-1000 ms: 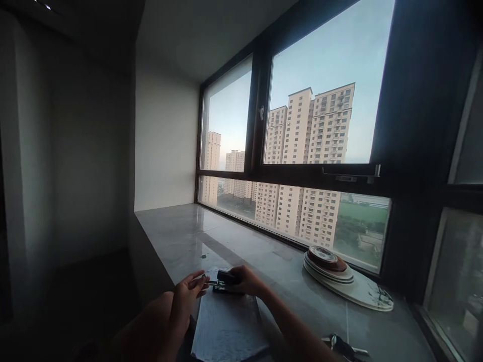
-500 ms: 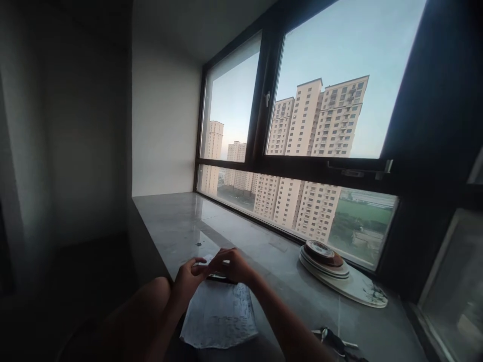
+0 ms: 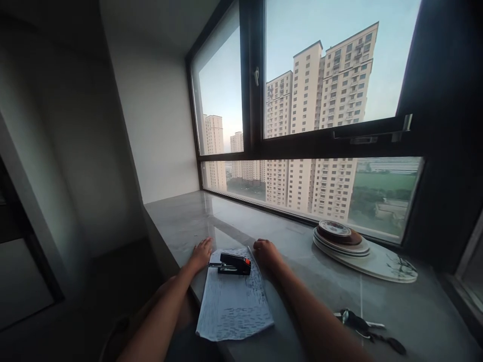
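Observation:
A black stapler [image 3: 233,263] with an orange end lies on the far end of a printed sheet of paper [image 3: 234,304] on the grey stone sill [image 3: 181,221]. My left hand [image 3: 200,253] rests flat on the sill just left of the stapler, fingers stretched out, holding nothing. My right hand [image 3: 265,252] lies just right of the paper with its fingers curled under in a loose fist, and nothing shows in it. Neither hand touches the stapler.
A stack of plates [image 3: 341,237] sits on a large oval platter [image 3: 381,264] at the right by the window glass. A bunch of keys [image 3: 362,326] lies near the sill's front right. The sill's near-left edge drops to a dark floor.
Both hands have let go of the stapler and moved apart to either side of the paper. The stapler now lies alone on the sheet. The view has tilted downward.

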A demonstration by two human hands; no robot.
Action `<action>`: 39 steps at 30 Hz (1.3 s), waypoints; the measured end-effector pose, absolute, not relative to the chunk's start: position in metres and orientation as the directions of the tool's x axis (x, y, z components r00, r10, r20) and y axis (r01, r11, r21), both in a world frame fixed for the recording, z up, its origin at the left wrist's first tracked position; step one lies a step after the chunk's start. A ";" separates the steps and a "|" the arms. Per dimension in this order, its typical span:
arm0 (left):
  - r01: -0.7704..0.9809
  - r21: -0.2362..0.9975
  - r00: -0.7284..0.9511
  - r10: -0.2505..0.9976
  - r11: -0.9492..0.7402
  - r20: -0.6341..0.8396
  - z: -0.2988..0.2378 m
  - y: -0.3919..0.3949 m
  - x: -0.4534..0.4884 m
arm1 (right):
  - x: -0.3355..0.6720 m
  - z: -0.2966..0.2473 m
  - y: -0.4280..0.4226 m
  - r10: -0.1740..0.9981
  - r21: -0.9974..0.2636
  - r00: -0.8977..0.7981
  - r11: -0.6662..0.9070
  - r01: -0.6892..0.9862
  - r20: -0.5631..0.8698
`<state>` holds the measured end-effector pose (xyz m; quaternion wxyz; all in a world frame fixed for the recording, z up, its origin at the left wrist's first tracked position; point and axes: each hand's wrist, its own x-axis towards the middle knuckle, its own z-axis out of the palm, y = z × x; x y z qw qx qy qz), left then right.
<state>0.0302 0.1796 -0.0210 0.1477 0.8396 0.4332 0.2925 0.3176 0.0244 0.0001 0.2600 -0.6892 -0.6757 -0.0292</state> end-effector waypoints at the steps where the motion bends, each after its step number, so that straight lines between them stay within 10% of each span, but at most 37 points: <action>1: 0.652 0.486 0.472 0.813 -0.582 0.341 -0.023 0.181 0.031 | 0.315 0.000 0.026 0.917 -0.312 0.082 0.048 0.949 0.390; 26: 0.654 0.577 0.306 0.868 -0.490 0.390 -0.013 0.179 0.018 | 0.316 -0.018 0.044 0.934 -0.281 0.039 0.067 0.958 0.354; 39: 0.173 0.838 0.065 0.855 -0.517 0.514 -0.029 0.110 0.001 | 0.312 -0.012 0.042 0.900 -0.333 0.009 0.152 0.931 0.437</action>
